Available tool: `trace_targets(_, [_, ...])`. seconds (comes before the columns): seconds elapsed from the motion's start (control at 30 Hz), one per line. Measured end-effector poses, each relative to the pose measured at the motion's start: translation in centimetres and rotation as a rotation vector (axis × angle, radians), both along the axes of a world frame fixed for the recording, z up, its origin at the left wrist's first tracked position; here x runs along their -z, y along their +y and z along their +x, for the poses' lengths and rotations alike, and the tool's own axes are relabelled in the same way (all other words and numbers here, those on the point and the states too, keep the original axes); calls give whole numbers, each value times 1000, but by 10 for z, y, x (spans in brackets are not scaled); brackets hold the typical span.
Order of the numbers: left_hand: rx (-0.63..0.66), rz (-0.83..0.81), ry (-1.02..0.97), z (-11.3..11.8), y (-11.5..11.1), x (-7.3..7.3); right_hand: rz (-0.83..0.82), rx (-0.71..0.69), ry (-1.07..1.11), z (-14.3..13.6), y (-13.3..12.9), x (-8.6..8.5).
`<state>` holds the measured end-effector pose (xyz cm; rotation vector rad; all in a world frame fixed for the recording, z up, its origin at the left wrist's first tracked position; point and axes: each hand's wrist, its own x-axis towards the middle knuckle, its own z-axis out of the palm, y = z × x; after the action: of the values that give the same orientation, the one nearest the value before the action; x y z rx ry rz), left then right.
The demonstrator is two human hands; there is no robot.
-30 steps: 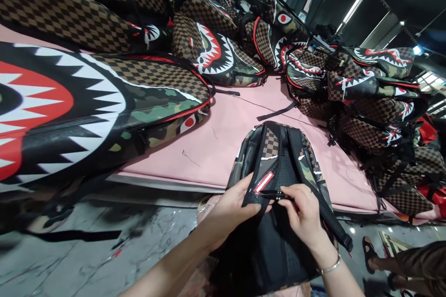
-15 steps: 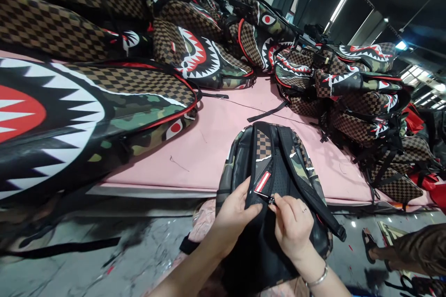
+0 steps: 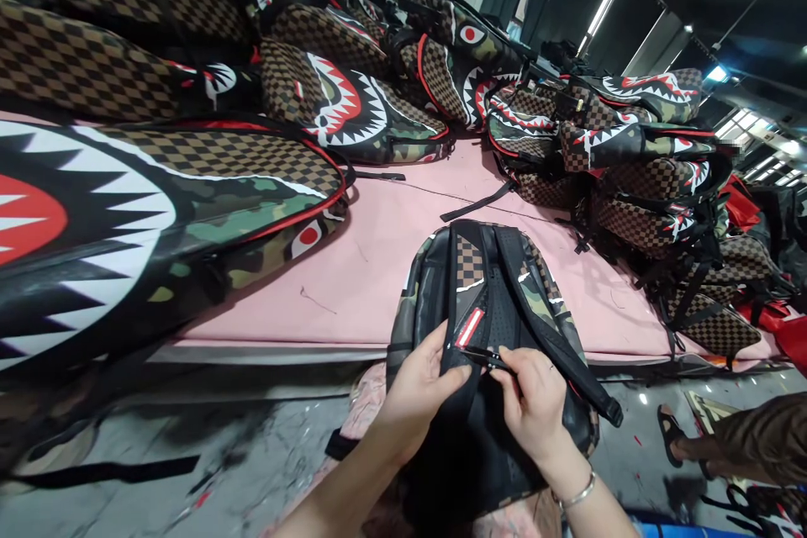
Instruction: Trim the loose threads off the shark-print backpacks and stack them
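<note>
A black backpack (image 3: 498,454) with checkered and camouflage panels leans on the table's front edge, its straps facing me. My left hand (image 3: 425,387) grips the left shoulder strap (image 3: 463,303), thumb on top, just below a red and white label (image 3: 470,328). In my right hand (image 3: 533,391), which has a ring and a bracelet at the wrist, is a small black pointed tool (image 3: 485,358), pinched between thumb and fingers. Its tip touches the strap near the lower end of the label, close to my left thumb.
A large shark-mouth backpack (image 3: 157,227) lies at left on the pink table (image 3: 378,269). More patterned backpacks (image 3: 353,101) are piled along the back and at right (image 3: 656,210). A person's leg and sandalled foot (image 3: 672,435) show at lower right.
The view has shifted slightly, so the bags appear further left. The tool in my right hand now lies flatter, and more of it shows beside the label.
</note>
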<state>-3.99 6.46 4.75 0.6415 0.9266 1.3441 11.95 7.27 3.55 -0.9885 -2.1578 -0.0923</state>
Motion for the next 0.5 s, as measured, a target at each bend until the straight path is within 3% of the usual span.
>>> trace_targets(0.2, [-33,-50,-11,4,-1,3,57,61,-60,-6,-2,3])
trace_targets(0.5, [-44,-86,5,10,-3,6,16,86,-89,-9,-3,1])
